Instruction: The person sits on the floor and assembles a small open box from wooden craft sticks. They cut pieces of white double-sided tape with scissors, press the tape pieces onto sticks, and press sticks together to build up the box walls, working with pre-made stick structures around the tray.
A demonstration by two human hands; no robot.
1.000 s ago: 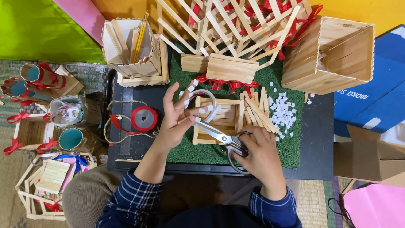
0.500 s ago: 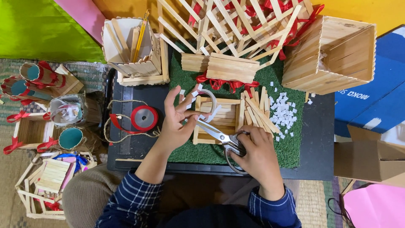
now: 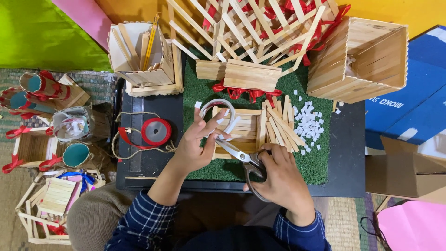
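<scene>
My left hand (image 3: 197, 146) pinches a roll of white tape (image 3: 217, 108), its fingers spread around the loose end. My right hand (image 3: 281, 179) grips a pair of steel scissors (image 3: 237, 154), blades pointing up and left toward the tape by my left fingers. Both hands hover over a small open frame of wooden craft sticks (image 3: 241, 131) lying on a green turf mat (image 3: 311, 165). Loose craft sticks (image 3: 281, 123) and a scatter of small white tape pieces (image 3: 309, 123) lie just right of the frame.
A red ribbon spool (image 3: 156, 131) with twine sits left on the black board (image 3: 346, 153). Stick boxes stand behind: one holding pencils (image 3: 146, 56), a large lattice with red ribbon (image 3: 260, 28), a box on its side (image 3: 360, 58). Ribbon-trimmed stick crafts (image 3: 44, 121) crowd the left.
My left hand has turned the tape roll slightly and shifted its fingers; the scissors stay close under it. My right hand has barely moved.
</scene>
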